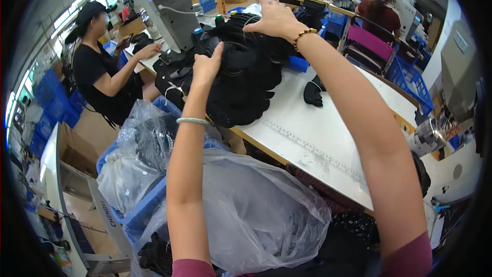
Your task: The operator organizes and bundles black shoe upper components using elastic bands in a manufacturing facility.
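Note:
A large heap of black gloves (241, 82) lies on the white table (307, 123), rounded fingertips along its near edge. My left hand (207, 65) is at the heap's left side, thumb up and the other fingers curled into the black fabric, partly hidden. Over the far right part of the heap reaches my right hand (274, 19), its thumb and fingers spread apart. A single black glove (313, 92) with a pale tie lies to the right of the heap.
Clear plastic bags (256, 205) fill blue crates below the table's near edge. Beyond the heap stands a grey machine (166, 7). A co-worker in black (102, 66) works at the left; another person sits on a purple-backed chair (370, 41). A ruler strip (312, 149) runs along the table.

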Action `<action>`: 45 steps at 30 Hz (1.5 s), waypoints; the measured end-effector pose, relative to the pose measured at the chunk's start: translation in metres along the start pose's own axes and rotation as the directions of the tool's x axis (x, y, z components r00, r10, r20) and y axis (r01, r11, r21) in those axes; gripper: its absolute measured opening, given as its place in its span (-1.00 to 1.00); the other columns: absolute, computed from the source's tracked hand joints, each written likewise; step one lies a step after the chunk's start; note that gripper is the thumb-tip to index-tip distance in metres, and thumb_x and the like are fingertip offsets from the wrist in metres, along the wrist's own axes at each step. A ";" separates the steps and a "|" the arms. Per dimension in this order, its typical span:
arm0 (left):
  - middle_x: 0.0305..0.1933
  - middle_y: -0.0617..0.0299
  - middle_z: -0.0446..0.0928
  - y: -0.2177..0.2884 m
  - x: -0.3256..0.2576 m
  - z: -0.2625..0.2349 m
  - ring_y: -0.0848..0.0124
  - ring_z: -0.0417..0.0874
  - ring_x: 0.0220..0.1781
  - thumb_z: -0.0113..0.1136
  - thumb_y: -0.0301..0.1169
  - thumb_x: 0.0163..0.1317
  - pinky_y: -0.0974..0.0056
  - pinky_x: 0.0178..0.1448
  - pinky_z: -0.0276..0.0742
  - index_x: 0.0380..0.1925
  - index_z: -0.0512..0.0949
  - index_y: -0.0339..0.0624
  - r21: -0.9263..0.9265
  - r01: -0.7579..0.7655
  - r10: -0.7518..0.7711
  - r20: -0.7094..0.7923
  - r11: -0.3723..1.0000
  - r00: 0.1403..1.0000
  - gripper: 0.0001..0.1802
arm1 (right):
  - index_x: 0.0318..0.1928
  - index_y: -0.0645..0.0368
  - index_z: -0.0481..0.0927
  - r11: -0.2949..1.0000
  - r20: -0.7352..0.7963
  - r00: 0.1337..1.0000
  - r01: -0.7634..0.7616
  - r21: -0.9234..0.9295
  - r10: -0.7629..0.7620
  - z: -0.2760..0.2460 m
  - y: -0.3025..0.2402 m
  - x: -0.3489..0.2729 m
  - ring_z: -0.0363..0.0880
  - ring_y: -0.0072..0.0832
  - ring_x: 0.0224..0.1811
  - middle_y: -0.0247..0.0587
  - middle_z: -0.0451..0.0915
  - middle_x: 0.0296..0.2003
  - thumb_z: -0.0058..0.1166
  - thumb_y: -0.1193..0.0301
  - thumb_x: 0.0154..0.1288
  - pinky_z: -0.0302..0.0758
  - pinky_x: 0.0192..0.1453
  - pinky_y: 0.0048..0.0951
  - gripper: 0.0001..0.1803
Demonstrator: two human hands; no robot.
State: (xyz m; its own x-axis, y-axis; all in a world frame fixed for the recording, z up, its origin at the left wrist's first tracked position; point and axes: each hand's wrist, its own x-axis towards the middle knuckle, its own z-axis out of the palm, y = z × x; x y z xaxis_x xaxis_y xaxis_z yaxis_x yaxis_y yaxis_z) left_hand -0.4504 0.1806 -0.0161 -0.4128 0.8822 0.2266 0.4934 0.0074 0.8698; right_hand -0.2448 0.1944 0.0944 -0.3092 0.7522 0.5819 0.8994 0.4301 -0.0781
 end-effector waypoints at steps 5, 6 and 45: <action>0.20 -0.46 0.23 0.023 -0.013 0.017 -0.15 0.30 0.28 0.23 0.37 -0.19 0.07 0.31 0.26 0.26 -0.06 -0.64 -0.011 0.063 -0.064 -0.125 0.998 0.990 0.36 | 0.29 0.05 0.19 0.968 0.184 0.969 -0.125 -0.217 0.166 0.050 -0.015 0.018 0.40 -0.05 0.20 0.08 0.44 0.12 0.32 -0.09 -0.19 0.24 0.26 -0.11 0.03; 0.22 -0.44 0.21 0.026 -0.012 0.017 -0.14 0.30 0.28 0.23 0.38 -0.21 0.05 0.30 0.27 0.29 -0.10 -0.57 0.011 0.089 -0.086 -0.134 0.996 0.987 0.39 | 0.29 0.05 0.19 0.971 0.200 0.969 -0.101 -0.219 0.146 0.054 -0.016 0.020 0.40 -0.05 0.20 0.08 0.44 0.12 0.32 -0.09 -0.19 0.24 0.26 -0.11 0.03; -0.35 0.08 0.61 -0.040 -0.240 -0.138 0.27 0.65 -0.35 -0.05 -0.28 0.08 0.24 -0.16 0.59 -0.39 0.56 -0.28 -0.768 0.554 -0.182 0.524 0.322 0.832 -0.70 | 0.08 0.42 0.43 -0.013 0.820 0.511 -0.851 0.525 -0.259 -0.074 -0.013 -0.395 0.52 -0.53 -0.06 -0.15 0.58 -0.09 0.36 0.35 -0.02 0.42 0.09 -0.52 -0.34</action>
State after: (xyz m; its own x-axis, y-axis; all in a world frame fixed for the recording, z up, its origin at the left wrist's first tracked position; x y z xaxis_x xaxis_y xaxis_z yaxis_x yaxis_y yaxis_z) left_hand -0.4773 -0.0964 -0.0450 -0.0326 0.9794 -0.1993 -0.6577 0.1291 0.7421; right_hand -0.1111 -0.1457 -0.0743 -0.6438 0.6822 -0.3465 0.0885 -0.3834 -0.9193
